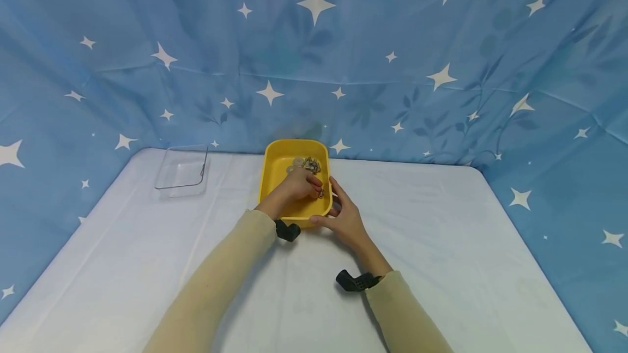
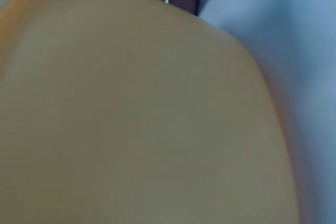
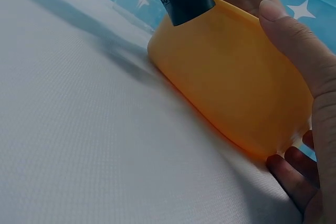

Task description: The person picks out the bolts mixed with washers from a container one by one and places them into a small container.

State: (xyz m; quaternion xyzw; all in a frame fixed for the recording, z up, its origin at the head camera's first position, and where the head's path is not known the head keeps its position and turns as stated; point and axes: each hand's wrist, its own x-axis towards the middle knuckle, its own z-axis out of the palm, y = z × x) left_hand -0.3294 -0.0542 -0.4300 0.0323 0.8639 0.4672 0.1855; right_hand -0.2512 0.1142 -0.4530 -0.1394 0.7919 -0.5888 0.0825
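A yellow plastic tray [image 1: 265, 178] stands at the back middle of the table. My left hand [image 1: 299, 183] reaches over its left front rim, with fingers bent down inside toward the right wall. Beside the fingertips lie small metal pieces [image 1: 321, 193]; I cannot tell whether the fingers pinch one. Farther back in the tray are a pile of metal bolts [image 1: 311, 165] and pale washers [image 1: 297, 162]. My right hand [image 1: 345, 219] grips the tray's right front corner, the thumb at the near rim and fingers round the right side. A blurred tan-yellow surface fills most of the left wrist view, hiding the left fingers.
A clear, open-topped container [image 1: 181, 178] with a dark line along its rim stands at the back left. White cloth [image 1: 432, 233] covers the table. Behind it hangs a blue curtain [image 1: 373, 108] with white stars. Black wrist devices [image 1: 358, 281] jut out from both wrists.
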